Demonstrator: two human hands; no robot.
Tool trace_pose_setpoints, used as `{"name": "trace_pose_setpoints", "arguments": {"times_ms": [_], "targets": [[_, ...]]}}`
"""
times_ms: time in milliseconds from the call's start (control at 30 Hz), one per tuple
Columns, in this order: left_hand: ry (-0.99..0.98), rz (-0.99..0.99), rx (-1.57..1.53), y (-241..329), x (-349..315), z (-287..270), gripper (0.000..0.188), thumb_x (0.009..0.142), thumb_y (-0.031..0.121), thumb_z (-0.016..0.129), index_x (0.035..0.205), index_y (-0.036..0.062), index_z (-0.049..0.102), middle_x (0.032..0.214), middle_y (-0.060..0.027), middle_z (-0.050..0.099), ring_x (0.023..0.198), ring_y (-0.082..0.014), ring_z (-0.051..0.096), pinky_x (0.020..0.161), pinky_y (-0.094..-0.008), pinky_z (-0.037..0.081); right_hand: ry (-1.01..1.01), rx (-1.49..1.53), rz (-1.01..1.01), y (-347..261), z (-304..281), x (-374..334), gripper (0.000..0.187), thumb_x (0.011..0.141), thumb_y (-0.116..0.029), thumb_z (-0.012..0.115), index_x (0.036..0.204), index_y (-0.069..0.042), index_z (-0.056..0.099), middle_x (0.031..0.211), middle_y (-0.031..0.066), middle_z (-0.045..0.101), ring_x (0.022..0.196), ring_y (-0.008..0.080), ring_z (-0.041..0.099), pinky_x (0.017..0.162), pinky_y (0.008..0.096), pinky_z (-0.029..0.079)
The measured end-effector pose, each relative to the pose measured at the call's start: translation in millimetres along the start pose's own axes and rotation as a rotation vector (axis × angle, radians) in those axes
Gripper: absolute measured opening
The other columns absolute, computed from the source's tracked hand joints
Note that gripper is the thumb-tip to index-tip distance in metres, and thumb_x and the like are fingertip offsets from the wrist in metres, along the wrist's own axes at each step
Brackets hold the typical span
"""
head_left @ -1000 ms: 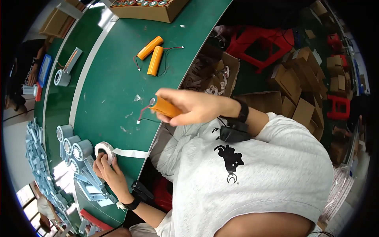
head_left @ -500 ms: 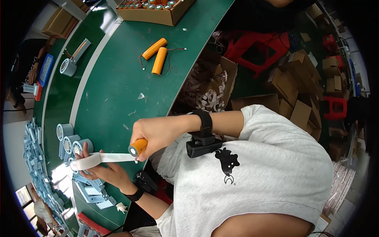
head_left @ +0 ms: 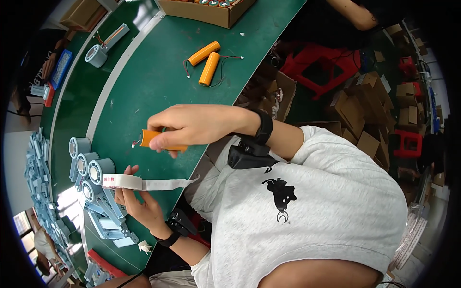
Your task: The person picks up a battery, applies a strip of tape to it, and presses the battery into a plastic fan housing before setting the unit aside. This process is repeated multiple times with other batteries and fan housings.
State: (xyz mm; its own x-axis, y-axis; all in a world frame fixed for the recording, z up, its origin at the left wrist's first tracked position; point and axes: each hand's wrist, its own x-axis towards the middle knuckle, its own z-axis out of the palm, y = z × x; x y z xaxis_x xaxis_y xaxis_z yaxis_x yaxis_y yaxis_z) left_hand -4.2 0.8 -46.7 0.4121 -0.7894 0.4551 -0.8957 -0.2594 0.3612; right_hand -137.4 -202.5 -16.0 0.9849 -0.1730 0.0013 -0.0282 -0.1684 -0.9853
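Observation:
My right hand [head_left: 180, 127] grips an orange cylindrical battery pack [head_left: 152, 138], lying sideways under the fingers and thumb. A short lead with a small white connector [head_left: 134, 144] sticks out of its left end. Below it, my left hand [head_left: 140, 205] holds a roll of white tape [head_left: 122, 181] with red print, its fingers around the lower and rear side. A loose strip of tape [head_left: 165, 184] runs from the roll to the right, its end apart from the pack. Two more orange battery packs [head_left: 209, 69] with wired connectors lie farther up the green table.
Several light-blue fan-like units with round heads [head_left: 102, 171] crowd the table beside my left hand. A cardboard box [head_left: 206, 12] of battery packs stands at the top. Another blue unit [head_left: 97, 56] lies beyond the metal rail. Red stools [head_left: 321, 72] and cartons fill the floor at right.
My right hand has moved up, away from the tape strip, and turned the battery pack sideways. The strip's end, formerly at the pack, is now free. The view has shifted slightly.

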Motion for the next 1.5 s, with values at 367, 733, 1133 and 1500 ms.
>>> {"name": "trace_pose_setpoints", "arguments": {"times_ms": [367, 733, 1133, 1500], "targets": [[0.04, -0.063, 0.058, -11.4, -11.4, 15.3, 0.041, 0.074, -0.004, 0.046, 0.115, -0.0039, 0.049, 0.117, -0.0159, 0.053, 0.11, -0.0285, 0.045, 0.09, -0.0391, 0.029, 0.365, -0.051, -0.421, 14.0, 61.1, 27.3, 0.022, 0.082, -0.016, 0.058, 0.092, 0.003, 0.054, 0.082, 0.0145, 0.057, 0.072, 0.0269, 0.057, 0.063, 0.0342, 0.044], [-0.076, -0.079, -0.048, -2.5, -1.4, 23.3, 0.041, 0.081, 0.015, 0.055, 0.115, -0.0061, 0.046, 0.113, -0.0184, 0.05, 0.105, -0.0286, 0.043, 0.085, -0.0373, 0.031, 0.168, -0.363, -0.205, 24.5, 45.3, 44.9, 0.015, 0.082, -0.01, 0.055, 0.087, 0.004, 0.052, 0.082, 0.0153, 0.053, 0.084, 0.0321, 0.053, 0.074, 0.0372, 0.042], [-0.127, -0.443, -0.89, 5.6, 8.2, 19.5, 0.067, 0.086, 0.053, 0.031, 0.117, -0.0038, 0.049, 0.102, -0.0116, 0.057, 0.099, -0.0195, 0.047, 0.09, -0.0296, 0.032, 0.23, -0.057, -0.207, 7.6, 24.3, 35.6, 0.021, 0.082, -0.011, 0.052, 0.086, 0.009, 0.049, 0.073, 0.0231, 0.058, 0.072, 0.0354, 0.059, 0.064, 0.0402, 0.046], [0.002, -0.309, -0.094, 28.3, 18.4, 40.7, 0.029, 0.081, 0.004, 0.057, 0.109, -0.0029, 0.052, 0.101, -0.0086, 0.06, 0.09, -0.0213, 0.051, 0.083, -0.0354, 0.031, 0.483, 0.51, -0.252, 22.5, 27.3, 53.0, 0.02, 0.084, -0.006, 0.055, 0.099, 0.007, 0.052, 0.087, 0.0163, 0.064, 0.081, 0.0193, 0.063, 0.07, 0.0277, 0.05]]}}
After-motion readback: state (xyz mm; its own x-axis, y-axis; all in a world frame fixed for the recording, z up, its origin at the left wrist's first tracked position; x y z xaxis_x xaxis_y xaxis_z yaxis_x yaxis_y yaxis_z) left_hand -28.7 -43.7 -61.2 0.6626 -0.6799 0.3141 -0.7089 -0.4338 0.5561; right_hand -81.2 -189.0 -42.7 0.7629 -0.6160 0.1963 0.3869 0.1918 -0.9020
